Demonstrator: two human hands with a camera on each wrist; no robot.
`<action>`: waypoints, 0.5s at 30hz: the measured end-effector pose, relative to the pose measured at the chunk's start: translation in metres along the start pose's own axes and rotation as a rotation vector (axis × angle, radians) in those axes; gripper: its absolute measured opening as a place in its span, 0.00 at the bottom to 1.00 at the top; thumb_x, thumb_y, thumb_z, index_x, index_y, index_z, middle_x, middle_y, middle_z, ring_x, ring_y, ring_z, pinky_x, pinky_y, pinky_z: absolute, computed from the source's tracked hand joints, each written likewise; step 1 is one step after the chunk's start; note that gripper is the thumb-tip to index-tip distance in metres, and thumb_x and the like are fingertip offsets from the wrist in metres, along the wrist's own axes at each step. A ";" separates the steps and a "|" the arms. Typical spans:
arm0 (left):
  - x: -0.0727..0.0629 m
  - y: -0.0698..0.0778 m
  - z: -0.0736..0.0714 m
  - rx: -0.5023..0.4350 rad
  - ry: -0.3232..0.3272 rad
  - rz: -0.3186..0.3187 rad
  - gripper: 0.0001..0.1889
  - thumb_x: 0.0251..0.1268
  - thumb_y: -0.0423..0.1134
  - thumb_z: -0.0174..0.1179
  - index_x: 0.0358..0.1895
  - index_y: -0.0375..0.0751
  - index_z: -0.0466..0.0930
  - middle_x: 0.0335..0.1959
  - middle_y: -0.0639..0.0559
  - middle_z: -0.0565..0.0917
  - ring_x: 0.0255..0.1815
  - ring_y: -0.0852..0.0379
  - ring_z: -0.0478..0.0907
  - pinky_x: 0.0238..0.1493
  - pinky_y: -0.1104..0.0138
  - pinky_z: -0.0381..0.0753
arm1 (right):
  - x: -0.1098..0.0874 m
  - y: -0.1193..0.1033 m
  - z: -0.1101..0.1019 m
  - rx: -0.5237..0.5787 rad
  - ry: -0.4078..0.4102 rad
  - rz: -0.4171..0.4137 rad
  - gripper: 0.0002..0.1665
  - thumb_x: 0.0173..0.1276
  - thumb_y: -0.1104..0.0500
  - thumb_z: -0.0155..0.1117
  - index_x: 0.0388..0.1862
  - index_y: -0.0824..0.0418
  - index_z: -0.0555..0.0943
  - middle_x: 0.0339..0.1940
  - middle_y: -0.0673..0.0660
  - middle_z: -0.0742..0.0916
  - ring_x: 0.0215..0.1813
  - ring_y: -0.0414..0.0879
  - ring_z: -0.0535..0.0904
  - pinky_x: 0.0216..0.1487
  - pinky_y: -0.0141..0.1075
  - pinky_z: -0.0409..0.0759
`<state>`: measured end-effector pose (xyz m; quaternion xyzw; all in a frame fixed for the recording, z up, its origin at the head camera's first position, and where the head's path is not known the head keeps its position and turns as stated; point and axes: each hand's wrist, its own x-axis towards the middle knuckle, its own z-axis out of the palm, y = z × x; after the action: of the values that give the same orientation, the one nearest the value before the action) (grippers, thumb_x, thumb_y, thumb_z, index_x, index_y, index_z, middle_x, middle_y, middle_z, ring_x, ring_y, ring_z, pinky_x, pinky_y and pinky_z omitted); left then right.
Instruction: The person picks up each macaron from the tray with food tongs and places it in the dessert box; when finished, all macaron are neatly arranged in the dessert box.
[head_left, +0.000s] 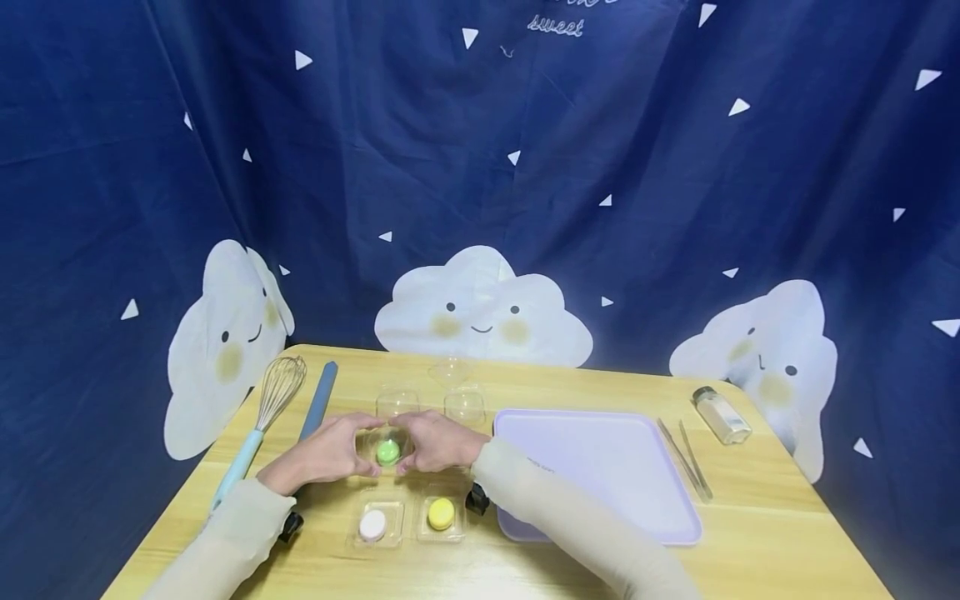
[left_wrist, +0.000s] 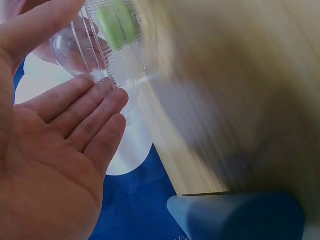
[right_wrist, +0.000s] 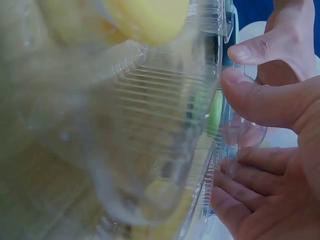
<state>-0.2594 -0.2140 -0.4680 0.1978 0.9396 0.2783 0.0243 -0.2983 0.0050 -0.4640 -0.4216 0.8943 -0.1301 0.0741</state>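
A green macaron (head_left: pixel 387 452) sits inside a clear plastic box with a domed lid (left_wrist: pixel 65 47). My left hand (head_left: pixel 333 450) and right hand (head_left: pixel 442 442) hold this box from its two sides, thumbs on the near edge and fingers on the far edge. In the left wrist view, the left fingertips (left_wrist: pixel 117 97) touch the box's rim. The right thumb (right_wrist: pixel 255 100) and fingers meet the rim in the right wrist view. Whether the lid is fully seated, I cannot tell. Nearer me, a pale pink macaron (head_left: pixel 372 525) and a yellow macaron (head_left: pixel 441 513) lie in separate clear trays.
Several clear domed lids (head_left: pixel 465 406) stand behind my hands. A whisk (head_left: pixel 251 442) and a long blue-grey tool (head_left: pixel 322 396) lie left. To the right are a lilac tray (head_left: pixel 600 467), metal tweezers (head_left: pixel 693 471) and a dark-capped shaker jar (head_left: pixel 722 415). A blue curtain (head_left: pixel 480 167) hangs behind.
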 end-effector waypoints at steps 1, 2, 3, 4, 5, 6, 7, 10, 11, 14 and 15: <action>0.001 0.000 0.000 -0.001 -0.003 -0.001 0.43 0.39 0.46 0.81 0.65 0.38 0.78 0.65 0.39 0.81 0.66 0.36 0.77 0.67 0.39 0.75 | 0.000 0.000 0.000 -0.001 -0.001 -0.001 0.50 0.56 0.46 0.79 0.76 0.54 0.68 0.73 0.52 0.79 0.64 0.41 0.81 0.73 0.34 0.74; 0.001 0.000 0.001 0.001 -0.005 -0.001 0.43 0.38 0.46 0.82 0.65 0.38 0.78 0.65 0.40 0.81 0.66 0.35 0.77 0.67 0.39 0.75 | 0.000 0.000 0.000 0.001 -0.002 -0.002 0.51 0.56 0.46 0.79 0.76 0.54 0.68 0.73 0.53 0.79 0.62 0.40 0.82 0.73 0.34 0.75; 0.001 0.000 0.001 0.005 -0.007 -0.002 0.43 0.38 0.46 0.82 0.65 0.38 0.78 0.65 0.40 0.81 0.66 0.35 0.77 0.67 0.39 0.75 | 0.000 0.000 0.000 0.002 -0.004 -0.003 0.51 0.56 0.46 0.79 0.76 0.54 0.69 0.73 0.53 0.79 0.61 0.40 0.83 0.72 0.33 0.75; 0.002 0.000 0.001 0.008 -0.008 -0.003 0.43 0.37 0.46 0.82 0.65 0.38 0.78 0.65 0.40 0.81 0.65 0.35 0.78 0.67 0.39 0.76 | 0.000 0.000 0.000 -0.002 -0.004 -0.003 0.50 0.56 0.46 0.79 0.76 0.55 0.69 0.73 0.53 0.79 0.60 0.39 0.83 0.72 0.33 0.75; 0.002 -0.001 0.001 0.010 -0.009 -0.004 0.43 0.37 0.45 0.82 0.65 0.38 0.79 0.65 0.40 0.81 0.66 0.35 0.77 0.67 0.39 0.75 | -0.001 0.000 0.000 -0.001 -0.005 -0.005 0.50 0.56 0.47 0.79 0.76 0.55 0.69 0.72 0.53 0.79 0.58 0.38 0.84 0.72 0.33 0.76; 0.002 -0.001 0.002 0.011 -0.011 -0.004 0.43 0.37 0.45 0.82 0.65 0.38 0.79 0.65 0.40 0.81 0.66 0.35 0.77 0.67 0.39 0.75 | -0.001 0.000 0.000 0.000 -0.004 -0.005 0.50 0.56 0.47 0.79 0.76 0.55 0.69 0.72 0.53 0.80 0.57 0.38 0.84 0.71 0.32 0.76; 0.003 -0.001 0.002 0.013 -0.012 -0.003 0.43 0.37 0.45 0.82 0.64 0.39 0.79 0.65 0.40 0.81 0.65 0.35 0.77 0.67 0.39 0.75 | -0.001 -0.001 0.000 -0.002 -0.002 -0.007 0.49 0.56 0.48 0.79 0.75 0.55 0.69 0.72 0.53 0.80 0.56 0.37 0.84 0.71 0.32 0.76; 0.004 -0.001 0.002 0.015 -0.012 -0.003 0.43 0.36 0.43 0.83 0.64 0.39 0.79 0.65 0.39 0.81 0.65 0.35 0.77 0.67 0.39 0.75 | -0.002 -0.002 0.000 0.000 0.001 -0.007 0.49 0.56 0.50 0.80 0.75 0.55 0.70 0.70 0.53 0.81 0.51 0.35 0.84 0.69 0.30 0.78; 0.004 -0.001 0.002 0.016 -0.014 -0.001 0.43 0.35 0.42 0.83 0.65 0.39 0.79 0.65 0.39 0.81 0.65 0.35 0.77 0.67 0.39 0.75 | -0.001 -0.002 0.000 0.000 0.000 -0.006 0.49 0.55 0.50 0.80 0.75 0.55 0.70 0.70 0.52 0.81 0.49 0.34 0.84 0.68 0.30 0.78; 0.005 0.000 0.002 0.020 -0.018 -0.003 0.44 0.35 0.41 0.83 0.65 0.39 0.79 0.65 0.40 0.81 0.65 0.35 0.78 0.67 0.39 0.75 | 0.000 -0.002 0.001 -0.006 -0.004 0.002 0.50 0.55 0.51 0.80 0.76 0.54 0.69 0.69 0.52 0.82 0.45 0.31 0.83 0.67 0.29 0.79; 0.005 0.000 0.002 0.022 -0.023 -0.004 0.44 0.35 0.42 0.83 0.65 0.39 0.79 0.65 0.39 0.81 0.65 0.35 0.78 0.67 0.39 0.75 | 0.000 -0.002 0.001 -0.005 -0.008 0.006 0.50 0.55 0.51 0.80 0.76 0.54 0.69 0.69 0.51 0.82 0.43 0.31 0.82 0.66 0.29 0.79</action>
<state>-0.2638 -0.2112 -0.4690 0.1995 0.9426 0.2656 0.0333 -0.2963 0.0034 -0.4640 -0.4197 0.8956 -0.1260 0.0771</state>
